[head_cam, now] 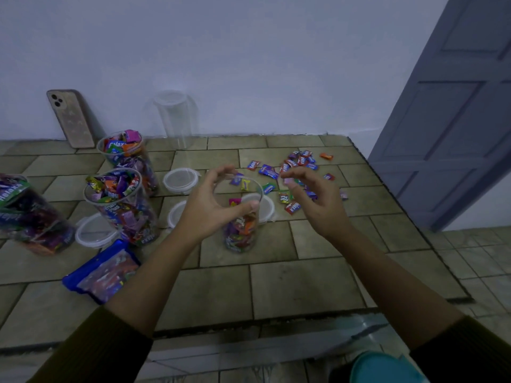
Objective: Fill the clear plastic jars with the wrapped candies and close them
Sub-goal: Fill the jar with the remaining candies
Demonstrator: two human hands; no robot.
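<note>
A clear plastic jar [240, 233], open and about a third full of wrapped candies, stands mid-table. My left hand [210, 201] grips its rim, thumb on the near side and fingers round the far side. My right hand [312, 200] hovers just right of the rim with curled fingers, and its fingertips seem to pinch a small pale pink candy [288, 181]. Loose wrapped candies [300, 164] lie scattered behind and under that hand. A pink candy [235, 202] shows inside the jar's upper part.
Two full open jars [121, 205] [125, 156] stand at left, another candy-filled jar [27, 217] lies at the far left, and an empty jar [177, 120] stands by the wall. Several white lids [181, 179] lie around. A blue candy bag [102, 272] lies near left. A phone [72, 118] leans on the wall.
</note>
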